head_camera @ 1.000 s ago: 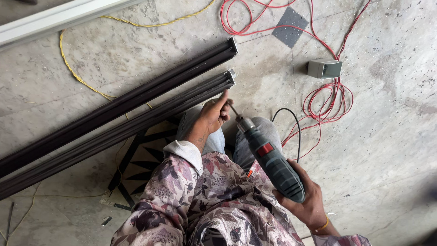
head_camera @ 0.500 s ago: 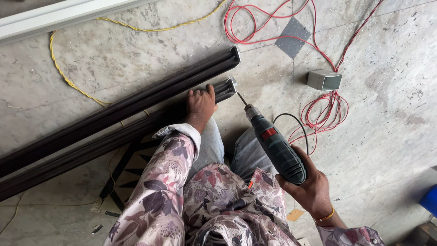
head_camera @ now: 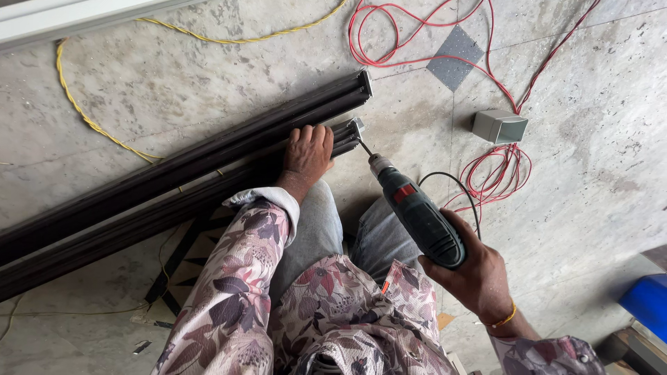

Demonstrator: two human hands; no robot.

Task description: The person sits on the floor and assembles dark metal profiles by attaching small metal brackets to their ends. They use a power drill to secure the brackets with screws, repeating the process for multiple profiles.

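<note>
The left hand [head_camera: 308,154] lies flat, fingers spread, pressing on the near dark metal rail [head_camera: 174,208] close to its end. The right hand [head_camera: 476,274] is wrapped tight around the grip of a green power drill [head_camera: 417,215], whose bit touches the rail's end just beside the left hand. A small grey box [head_camera: 499,126] and red wire [head_camera: 500,173] lie on the floor beyond the right hand.

Grey mottled stone floor [head_camera: 597,173] in daylight, one darker inset tile [head_camera: 455,57], white frame [head_camera: 76,17] along top.
</note>
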